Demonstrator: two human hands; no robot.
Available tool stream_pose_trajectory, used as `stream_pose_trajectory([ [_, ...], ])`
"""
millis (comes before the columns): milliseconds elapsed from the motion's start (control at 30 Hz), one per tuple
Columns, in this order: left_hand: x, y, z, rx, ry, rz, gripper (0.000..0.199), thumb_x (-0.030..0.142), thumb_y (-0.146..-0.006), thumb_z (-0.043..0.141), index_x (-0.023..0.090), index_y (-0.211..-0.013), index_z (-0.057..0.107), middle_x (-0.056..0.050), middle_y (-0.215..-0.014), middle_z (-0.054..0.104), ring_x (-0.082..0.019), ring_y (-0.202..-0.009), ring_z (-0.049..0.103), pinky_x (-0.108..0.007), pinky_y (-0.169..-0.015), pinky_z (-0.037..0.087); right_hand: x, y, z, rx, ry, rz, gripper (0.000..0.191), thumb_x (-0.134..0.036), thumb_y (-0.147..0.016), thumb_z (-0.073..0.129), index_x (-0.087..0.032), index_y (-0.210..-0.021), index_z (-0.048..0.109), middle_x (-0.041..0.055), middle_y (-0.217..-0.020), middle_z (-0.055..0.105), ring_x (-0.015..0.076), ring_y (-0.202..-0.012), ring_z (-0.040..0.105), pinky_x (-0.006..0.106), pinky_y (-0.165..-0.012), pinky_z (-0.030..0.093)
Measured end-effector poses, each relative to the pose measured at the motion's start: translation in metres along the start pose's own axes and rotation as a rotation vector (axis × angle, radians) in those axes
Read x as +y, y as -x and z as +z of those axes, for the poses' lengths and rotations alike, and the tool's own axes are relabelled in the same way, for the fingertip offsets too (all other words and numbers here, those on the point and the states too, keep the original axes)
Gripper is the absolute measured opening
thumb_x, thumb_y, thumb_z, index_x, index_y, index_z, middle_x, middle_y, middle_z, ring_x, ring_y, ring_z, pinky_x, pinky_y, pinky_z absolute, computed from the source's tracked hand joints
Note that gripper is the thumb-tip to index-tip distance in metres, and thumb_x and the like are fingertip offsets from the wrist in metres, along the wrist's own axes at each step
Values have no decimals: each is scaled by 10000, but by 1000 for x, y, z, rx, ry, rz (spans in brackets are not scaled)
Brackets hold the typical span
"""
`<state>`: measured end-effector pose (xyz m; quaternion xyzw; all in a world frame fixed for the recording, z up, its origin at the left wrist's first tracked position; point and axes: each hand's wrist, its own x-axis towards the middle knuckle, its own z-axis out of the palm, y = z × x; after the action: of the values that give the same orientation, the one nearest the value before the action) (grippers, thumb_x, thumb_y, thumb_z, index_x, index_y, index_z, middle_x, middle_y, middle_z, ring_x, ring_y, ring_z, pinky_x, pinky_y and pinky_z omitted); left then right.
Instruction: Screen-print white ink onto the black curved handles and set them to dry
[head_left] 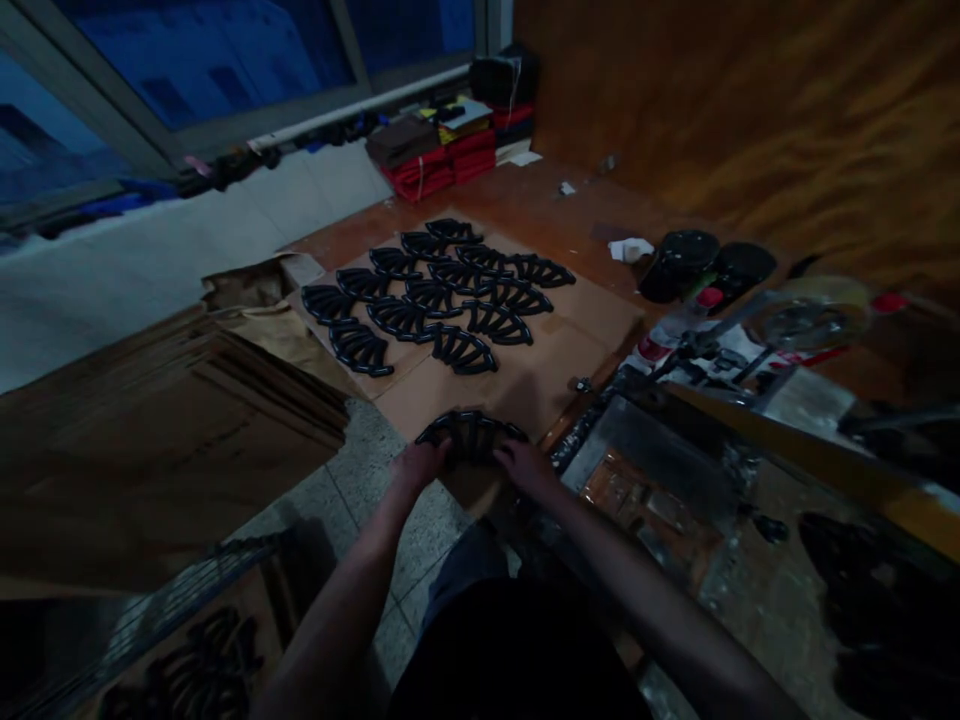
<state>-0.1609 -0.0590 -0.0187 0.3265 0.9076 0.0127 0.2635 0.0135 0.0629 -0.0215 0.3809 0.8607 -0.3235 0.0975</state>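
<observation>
A black, glossy, fan-shaped part with several ribs (471, 432) is held between my two hands, over the near end of a cardboard sheet (585, 335). My left hand (424, 462) is closed around its left end. At its right end, my right hand (523, 466) grips it with bent fingers. Farther along the sheet lie several black fan-shaped parts of the same kind (463, 350), spread in slanting rows. The dim light hides the fingertips and the underside of the held part.
Flattened cardboard (247, 410) is stacked at the left. More black parts (202, 660) lie in a crate at the lower left. To the right stand a clear tape roll (814, 312), a plastic bottle (686, 318) and dark round containers (686, 255). Red folded bundles (442, 165) sit by the window.
</observation>
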Motion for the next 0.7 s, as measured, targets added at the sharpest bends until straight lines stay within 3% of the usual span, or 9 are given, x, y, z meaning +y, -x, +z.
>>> stream_pose_trajectory([
  [67, 9, 15, 9, 125, -10, 32, 552, 528, -950, 341, 152, -1240, 622, -207, -1178, 673, -334, -1115, 621, -431, -867, 503, 4, 4, 0, 29, -38, -25, 359, -381, -980, 475, -189, -1229, 650, 100, -1158, 710, 225, -1054, 662, 300, -871, 481],
  [167, 32, 35, 37, 296, -11, 199, 518, 479, -919, 476, 254, -1381, 532, -116, -1465, 503, -322, -1336, 445, -459, -1024, 432, 8, 10, -2, 52, -87, -37, 356, -357, -979, 472, -187, -1242, 641, 98, -1207, 690, 219, -1099, 646, 301, -921, 471],
  [267, 57, 36, 62, 287, 9, 204, 633, 489, -862, 586, 304, -1454, 454, -75, -1551, 399, -367, -1430, 301, -560, -1120, 314, 11, 15, -3, 59, -118, -17, 351, -343, -976, 462, -201, -1243, 641, 91, -1211, 689, 224, -1104, 645, 320, -932, 476],
  [367, 69, 27, 68, 243, 52, 125, 675, 480, -840, 625, 283, -1461, 450, -83, -1559, 385, -419, -1433, 271, -630, -1125, 266, 18, 19, -2, 95, -151, -31, 331, -330, -967, 467, -216, -1216, 653, 81, -1191, 697, 225, -1089, 650, 337, -931, 485],
  [433, 67, 21, 58, 235, 106, 130, 647, 473, -816, 659, 268, -1414, 520, -89, -1533, 426, -431, -1413, 306, -622, -1127, 273, 26, 23, -2, 169, -192, -66, 329, -330, -960, 465, -216, -1200, 658, 79, -1193, 694, 224, -1094, 644, 350, -944, 486],
  [533, 49, 15, 29, 272, 350, 203, 624, 514, -746, 726, 228, -1293, 636, -119, -1482, 489, -426, -1387, 357, -583, -1143, 273, 39, 31, -6, 309, -264, -99, 347, -347, -951, 447, -200, -1170, 673, 96, -1179, 691, 233, -1086, 639, 387, -963, 485],
  [600, 32, 10, 3, 251, 698, 247, 652, 591, -706, 732, 195, -1221, 677, -143, -1415, 554, -414, -1346, 424, -571, -1132, 300, 43, 34, -11, 346, -330, -107, 358, -364, -939, 445, -189, -1132, 690, 109, -1151, 699, 241, -1053, 651, 408, -952, 497],
  [700, 10, 2, -31, 74, 1381, 319, 738, 780, -694, 599, 221, -1169, 682, -115, -1315, 633, -381, -1256, 534, -573, -1070, 383, 31, 35, -18, 273, -454, -142, 367, -377, -915, 470, -182, -1123, 700, 112, -1135, 712, 246, -1044, 662, 418, -942, 511],
])
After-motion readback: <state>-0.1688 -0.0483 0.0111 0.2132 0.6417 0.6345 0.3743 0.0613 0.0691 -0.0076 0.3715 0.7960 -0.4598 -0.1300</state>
